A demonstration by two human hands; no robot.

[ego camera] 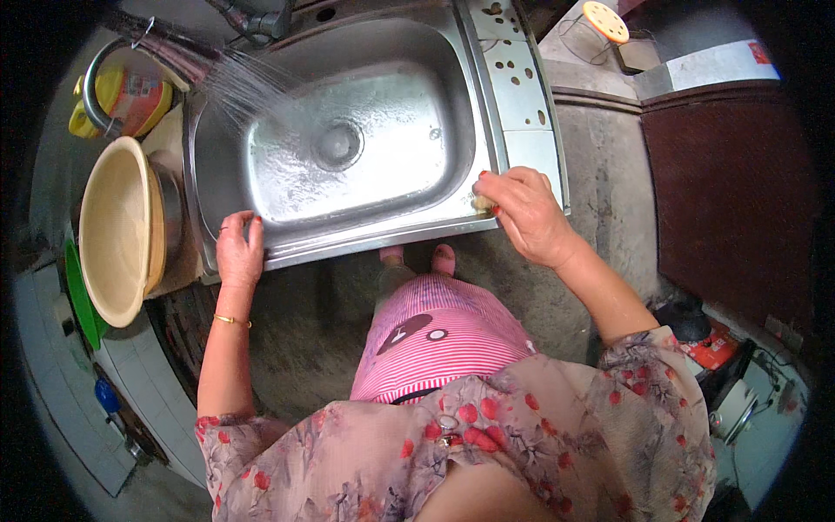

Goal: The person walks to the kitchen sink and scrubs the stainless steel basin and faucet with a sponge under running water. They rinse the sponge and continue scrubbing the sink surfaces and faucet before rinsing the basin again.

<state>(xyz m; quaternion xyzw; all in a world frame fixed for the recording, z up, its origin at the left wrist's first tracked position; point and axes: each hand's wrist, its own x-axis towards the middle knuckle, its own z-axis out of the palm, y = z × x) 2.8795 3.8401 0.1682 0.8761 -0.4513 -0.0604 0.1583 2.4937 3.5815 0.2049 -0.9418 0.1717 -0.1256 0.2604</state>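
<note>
A stainless steel sink (391, 169) lies before me, its basin wet, with a round drain (338, 145) in the floor. Water sprays into it in fine jets from a spray head (189, 55) at the upper left. My right hand (531, 212) presses a small yellowish pad (483, 202), perhaps a sponge, on the sink's near right corner rim. My left hand (240, 248) rests on the near left rim with its fingers slightly apart and nothing seen in it. A dark faucet (261, 23) stands at the back edge.
Left of the sink, a cream plastic basin (114, 235) leans beside a metal bowl (171, 215), with a yellow bottle (130, 101) behind. White tiles (522, 85) border the sink's right side. A round-topped stool (605, 21) stands farther off, upper right. A green plastic item (81, 300) is at left.
</note>
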